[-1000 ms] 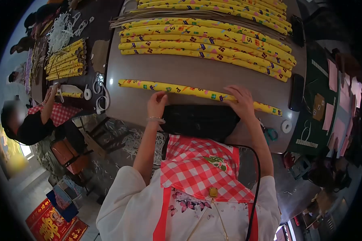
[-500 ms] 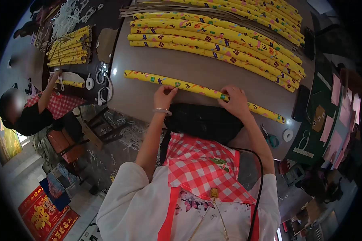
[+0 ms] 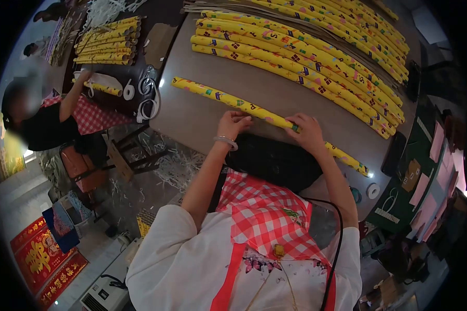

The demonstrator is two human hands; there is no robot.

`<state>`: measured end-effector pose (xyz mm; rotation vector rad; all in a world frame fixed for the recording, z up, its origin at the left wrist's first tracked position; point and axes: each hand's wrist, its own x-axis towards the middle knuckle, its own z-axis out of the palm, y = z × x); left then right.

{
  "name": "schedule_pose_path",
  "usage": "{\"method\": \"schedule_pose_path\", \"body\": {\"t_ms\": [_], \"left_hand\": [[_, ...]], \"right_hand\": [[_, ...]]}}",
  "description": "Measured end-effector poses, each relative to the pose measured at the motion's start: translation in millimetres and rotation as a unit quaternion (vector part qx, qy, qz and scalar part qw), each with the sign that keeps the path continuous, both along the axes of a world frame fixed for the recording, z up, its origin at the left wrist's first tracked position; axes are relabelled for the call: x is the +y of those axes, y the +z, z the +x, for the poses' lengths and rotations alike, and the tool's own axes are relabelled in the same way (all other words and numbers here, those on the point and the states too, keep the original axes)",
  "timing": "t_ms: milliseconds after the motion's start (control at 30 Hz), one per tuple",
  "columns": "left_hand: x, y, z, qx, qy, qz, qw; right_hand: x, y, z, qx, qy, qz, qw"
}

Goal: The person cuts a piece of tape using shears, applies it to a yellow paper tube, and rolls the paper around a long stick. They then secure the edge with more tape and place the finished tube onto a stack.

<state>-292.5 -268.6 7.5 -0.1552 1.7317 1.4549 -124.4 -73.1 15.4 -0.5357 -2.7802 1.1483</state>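
A long yellow patterned roll (image 3: 218, 96) lies slantwise on the brown table (image 3: 176, 114). My right hand (image 3: 307, 132) has its fingers closed round the roll, right of its middle. My left hand (image 3: 234, 124), with a bracelet on the wrist, is at the near side of the roll, its fingers partly bent and apart, with nothing visible in them. A black bag (image 3: 272, 160) rests at the table's edge below both hands. Beyond the roll lies a row of similar yellow rolls (image 3: 296, 62).
A co-worker (image 3: 41, 122) sits at a dark table on the left with short yellow rolls (image 3: 109, 44) and white tape (image 3: 128, 92). Another tape roll (image 3: 372, 191) and a dark phone-like object (image 3: 394, 154) lie at the right. A black cable (image 3: 340, 223) crosses my front.
The view has shifted and turned. My left hand has come off the near edge of the roll, its fingers pointing more to the right. My right hand stays on the roll.
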Motion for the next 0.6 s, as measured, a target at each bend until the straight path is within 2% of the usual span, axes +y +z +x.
{"method": "schedule_pose_path", "body": {"t_ms": [100, 167, 200, 233, 267, 400, 467, 600], "left_hand": [[8.4, 14.1, -4.0, -0.022, -0.046, 0.008, 0.999], [13.9, 10.5, -4.8, 0.021, -0.106, 0.066, 0.992], [19.0, 12.6, -1.6, 0.025, -0.101, 0.065, 0.992], [25.6, 17.4, 2.7, -0.02, -0.035, 0.122, 0.992], [30.6, 23.3, 5.8, -0.064, 0.029, 0.18, 0.981], [38.1, 45.4, 14.5, -0.035, 0.031, 0.195, 0.98], [37.7, 49.6, 16.4, -0.09, 0.034, 0.233, 0.968], [35.0, 66.0, 12.1, -0.08, 0.054, 0.226, 0.969]], "right_hand": [[1.6, 11.9, -2.9, -0.022, 0.012, -0.022, 0.999], [1.7, 26.0, -4.2, -0.037, 0.022, -0.029, 0.999], [0.8, 32.3, -4.6, -0.037, 0.002, -0.084, 0.996], [-0.4, 38.0, -4.9, -0.037, -0.018, -0.139, 0.989], [-0.8, 43.2, -4.0, -0.033, -0.014, -0.139, 0.99], [4.8, 65.1, 5.4, -0.028, -0.034, -0.147, 0.988], [7.8, 72.8, 13.7, -0.043, -0.039, -0.152, 0.987], [11.2, 83.1, 34.0, -0.05, -0.05, -0.209, 0.975]]}}
